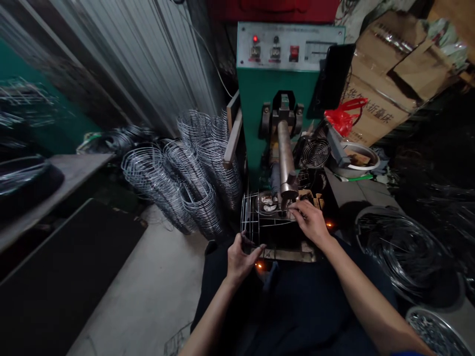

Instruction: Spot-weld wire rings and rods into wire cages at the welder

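Note:
A small wire grid frame sits under the metal arm of a green welding machine. My left hand grips the frame's near left corner, fingers closed round the wire. At the frame's right side, close to the arm's tip, the fingers of my right hand are curled and pressing on the wire. Small orange sparks glow beside the frame, at the right and near my left hand.
Stacks of finished wire baskets lean on the floor to the left. A small fan, a bowl and a red bag stand right of the machine. Coiled wire rings lie at far right, cardboard boxes behind.

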Available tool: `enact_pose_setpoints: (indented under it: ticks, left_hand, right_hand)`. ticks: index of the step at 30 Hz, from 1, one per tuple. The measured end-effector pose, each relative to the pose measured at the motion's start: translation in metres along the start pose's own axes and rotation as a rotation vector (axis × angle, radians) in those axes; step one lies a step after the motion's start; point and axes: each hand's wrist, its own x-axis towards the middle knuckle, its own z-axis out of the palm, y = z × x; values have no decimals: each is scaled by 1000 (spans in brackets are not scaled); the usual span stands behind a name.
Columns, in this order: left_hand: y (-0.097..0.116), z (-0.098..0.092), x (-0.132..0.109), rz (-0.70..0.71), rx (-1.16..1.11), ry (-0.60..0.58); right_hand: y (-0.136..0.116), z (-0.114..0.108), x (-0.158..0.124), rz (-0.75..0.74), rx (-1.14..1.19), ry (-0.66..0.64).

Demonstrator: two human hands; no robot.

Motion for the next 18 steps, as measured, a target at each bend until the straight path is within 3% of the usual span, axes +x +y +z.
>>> enact_pose_setpoints:
  ticks: [7, 11, 15, 18]
  left_hand:
    - [-10, 3, 7, 47, -8, -18]
    - [1, -3, -3, 25, 29, -12]
    - [0, -39, -23, -26, 70, 18]
    - [-25, -88, -38, -225, 58, 334]
  right_hand:
    - [3, 2, 1, 48, 23, 16]
    - [4, -15, -6, 205, 86, 57]
    - [8, -56, -36, 382, 15, 217]
    - [31, -93, -70, 518, -104, 257]
